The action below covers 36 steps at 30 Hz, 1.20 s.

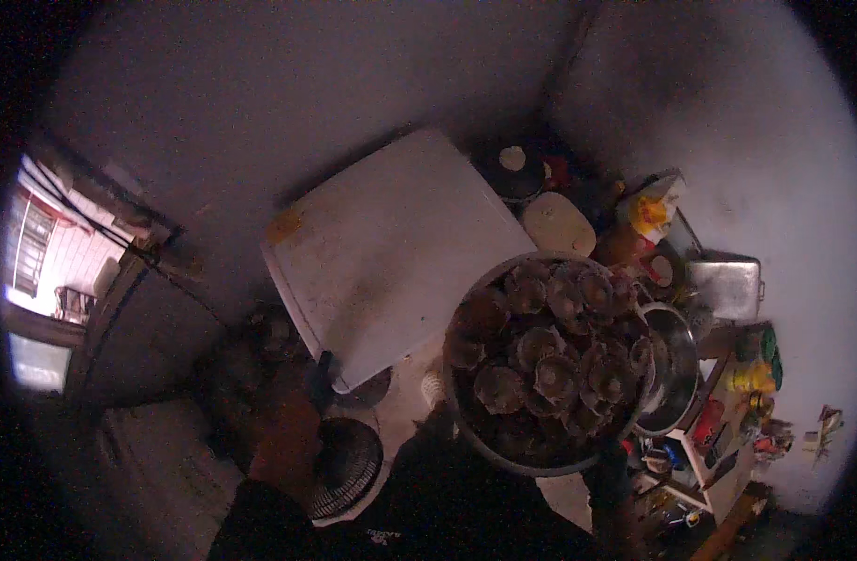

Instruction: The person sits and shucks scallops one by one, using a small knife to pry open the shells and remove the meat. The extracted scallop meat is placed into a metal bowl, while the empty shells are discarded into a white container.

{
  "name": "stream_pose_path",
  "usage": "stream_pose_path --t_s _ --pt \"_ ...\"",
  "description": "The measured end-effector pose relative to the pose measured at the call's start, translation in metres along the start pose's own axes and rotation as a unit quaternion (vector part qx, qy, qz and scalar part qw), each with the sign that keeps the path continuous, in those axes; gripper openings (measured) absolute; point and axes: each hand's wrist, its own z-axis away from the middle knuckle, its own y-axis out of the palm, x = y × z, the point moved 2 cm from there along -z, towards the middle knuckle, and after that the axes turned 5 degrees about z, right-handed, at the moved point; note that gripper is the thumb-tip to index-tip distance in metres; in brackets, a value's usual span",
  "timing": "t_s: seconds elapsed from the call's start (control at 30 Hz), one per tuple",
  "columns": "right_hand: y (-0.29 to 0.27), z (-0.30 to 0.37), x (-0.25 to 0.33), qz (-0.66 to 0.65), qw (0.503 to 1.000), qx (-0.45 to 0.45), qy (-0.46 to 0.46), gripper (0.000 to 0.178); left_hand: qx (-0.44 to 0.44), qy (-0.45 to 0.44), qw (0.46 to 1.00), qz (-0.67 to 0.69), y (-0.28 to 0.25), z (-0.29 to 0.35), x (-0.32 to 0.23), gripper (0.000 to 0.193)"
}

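A large round metal basin (pixel 458 411) is raised close in front of my body. It is filled with several dark, cup-shaped pieces with pale ruffled rims (pixel 552 379); their exact kind is unclear in the dim light. My right arm (pixel 611 481) reaches to the basin's lower right rim and bears it, the fingers hidden beneath. On the left, my left hand (pixel 288 421) extends toward the near corner of a white appliance top (pixel 391 252). A small dark object (pixel 324 366) lies at that corner. Shadow hides my left fingers.
A black fan grille (pixel 349 467) stands below my left arm. Beyond the basin are a shiny metal bowl (pixel 676 369), a rectangular metal pan (pixel 725 288) and a pale oval lid (pixel 559 224). Cluttered shelving (pixel 695 458) stands right; a bright window (pixel 59 243) lies far left.
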Motion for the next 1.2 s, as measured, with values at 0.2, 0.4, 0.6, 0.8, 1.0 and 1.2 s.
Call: stream_pose_path --t_s 0.2,0.4,0.6,0.8,1.0,1.2 --pt "0.003 -0.004 -0.009 -0.031 0.999 -0.005 0.045 0.027 0.04 0.082 0.992 0.081 -0.054 0.087 -0.07 0.071" --pt "0.004 -0.001 0.002 -0.046 0.997 -0.009 0.066 0.028 -0.035 0.235 0.971 0.036 -0.136 0.165 -0.19 0.063" --pt "0.013 -0.035 0.037 -0.043 0.997 0.019 0.059 0.028 -0.264 0.48 0.834 -0.073 -0.217 0.205 -0.326 0.056" --pt "0.064 -0.114 0.099 -0.031 0.994 0.089 0.057 0.029 -0.38 0.562 0.706 -0.204 -0.239 0.155 -0.411 0.048" --pt "0.139 -0.199 0.158 -0.016 0.983 0.162 0.09 0.029 -0.391 0.546 0.702 -0.238 -0.258 0.124 -0.436 0.042" --pt "0.23 -0.294 0.19 0.028 0.966 0.219 0.136 0.03 -0.389 0.532 0.715 -0.233 -0.269 0.121 -0.435 0.036"
